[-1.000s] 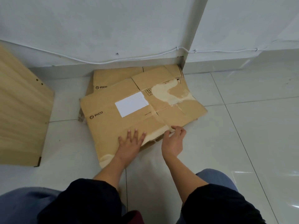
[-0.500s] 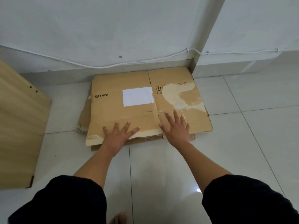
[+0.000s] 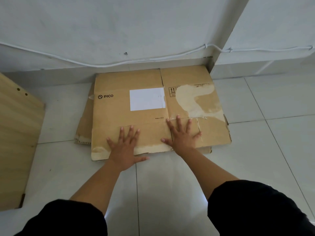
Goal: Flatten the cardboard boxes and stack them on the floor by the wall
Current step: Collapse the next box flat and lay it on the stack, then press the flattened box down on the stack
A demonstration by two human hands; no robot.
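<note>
We have both palms flat on the top flattened box [image 3: 136, 121], fingers spread: left hand [image 3: 125, 149] at its near edge, right hand [image 3: 183, 137] beside it. Box lies on another flattened box [image 3: 84, 126], against the wall [image 3: 119, 28] on the tile floor [image 3: 170, 184].

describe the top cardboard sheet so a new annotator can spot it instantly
Find the wall corner where the white cable runs above the skirting; a stack of flattened cardboard lies on the floor tiles against it. The top flattened box has both hands pressing its near edge. Unlike the sheet beneath, it shows a PICO logo, white label and torn pale patch.
</note>
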